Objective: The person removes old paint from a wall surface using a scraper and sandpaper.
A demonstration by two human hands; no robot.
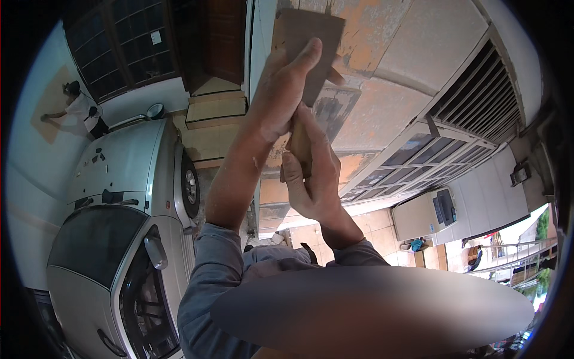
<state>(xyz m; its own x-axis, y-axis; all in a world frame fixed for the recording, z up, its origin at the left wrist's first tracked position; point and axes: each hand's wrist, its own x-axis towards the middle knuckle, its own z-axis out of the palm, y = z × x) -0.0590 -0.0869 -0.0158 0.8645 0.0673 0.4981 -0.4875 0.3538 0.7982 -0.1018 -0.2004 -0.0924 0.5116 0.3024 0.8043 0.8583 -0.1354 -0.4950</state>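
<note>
My left hand [293, 74] is wrapped around the broad, brown-grey blade of a wooden-handled scraper [320, 33]. Its thumb lies on the near face, and some of its fingertips show past the blade's right edge. Lower down, my right hand [320, 166] grips the tool's pale wooden handle [301, 146]. Both hands are raised close together, in front of a wall [367, 40] with patchy orange and pale paint. Pale dust or residue marks my forearms. The hands partly cover the handle and the lower blade.
A silver car [121, 161] stands to the left. Beyond it a person [85, 110] reaches towards an orange patch on the white wall. Tiled steps [215, 110] lead to a wooden door [224, 40]. On the right are a louvred vent [480, 85], a barred window [417, 157] and a pale cabinet [412, 213].
</note>
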